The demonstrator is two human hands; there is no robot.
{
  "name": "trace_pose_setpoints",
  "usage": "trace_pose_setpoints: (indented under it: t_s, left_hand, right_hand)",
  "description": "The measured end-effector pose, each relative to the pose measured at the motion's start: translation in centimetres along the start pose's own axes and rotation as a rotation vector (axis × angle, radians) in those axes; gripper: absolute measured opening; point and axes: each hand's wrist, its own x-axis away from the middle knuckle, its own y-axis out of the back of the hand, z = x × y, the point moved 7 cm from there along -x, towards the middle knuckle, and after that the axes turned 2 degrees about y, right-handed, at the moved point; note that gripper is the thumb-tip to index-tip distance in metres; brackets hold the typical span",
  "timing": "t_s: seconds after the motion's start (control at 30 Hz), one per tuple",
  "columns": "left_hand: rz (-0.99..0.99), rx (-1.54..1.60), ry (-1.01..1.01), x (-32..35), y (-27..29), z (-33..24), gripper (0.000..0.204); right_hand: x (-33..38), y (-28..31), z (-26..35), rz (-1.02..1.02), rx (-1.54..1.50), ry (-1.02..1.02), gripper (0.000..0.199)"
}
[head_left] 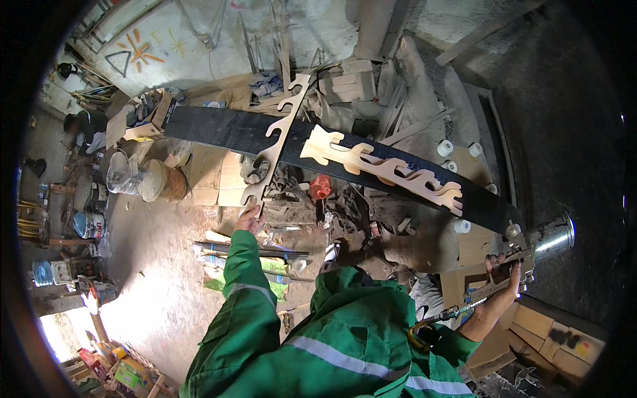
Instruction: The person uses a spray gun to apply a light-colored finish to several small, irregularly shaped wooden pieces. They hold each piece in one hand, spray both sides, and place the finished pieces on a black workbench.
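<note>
My left hand (250, 220), on a green-sleeved arm stretched forward, grips the lower end of a pale wooden notched rack piece (284, 131). The piece slants up and away, with hook-shaped cutouts along one edge. Closed around a metal spray gun (525, 255) at the right is my right hand (505, 275). A shiny silver cup (554, 240) is on the gun, and an air hose (468, 306) runs back from it toward my sleeve. Several similar notched wooden pieces (371, 163) lie close together on a long black board (219, 125) in front of me.
White round spools or rolls (444, 148) stand beyond and beside the board's right part. A large bucket (164, 182) and an open cardboard box (142, 126) are at the left. Another person (89, 129) is low at the far left. A red item (320, 187) lies among clutter below the board.
</note>
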Motion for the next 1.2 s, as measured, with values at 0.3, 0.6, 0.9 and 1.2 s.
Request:
trace_pose_setpoints:
  t_s: [0.3, 0.6, 0.9, 1.2]
  left_hand:
    - [0.0, -0.051, 0.092, 0.2, -1.8, 1.4, 0.016]
    - [0.045, -0.135, -0.093, 1.2, -3.0, 2.2, 0.027]
    - [-0.055, -0.143, -0.389, 3.5, -2.6, -0.8, 0.047]
    - [-0.159, -0.295, -0.554, 4.2, -0.8, -6.2, 0.052]
  right_hand:
    - [1.2, -0.7, 0.2, 0.023, 0.009, 0.0, 0.032]
    - [1.6, -0.7, -0.1, 0.041, -0.011, 0.004, 0.032]
    - [2.1, -1.7, -0.1, 0.062, -0.02, -0.007, 0.033]
    - [2.6, -2.9, -1.1, 0.138, -0.05, -0.06, 0.032]
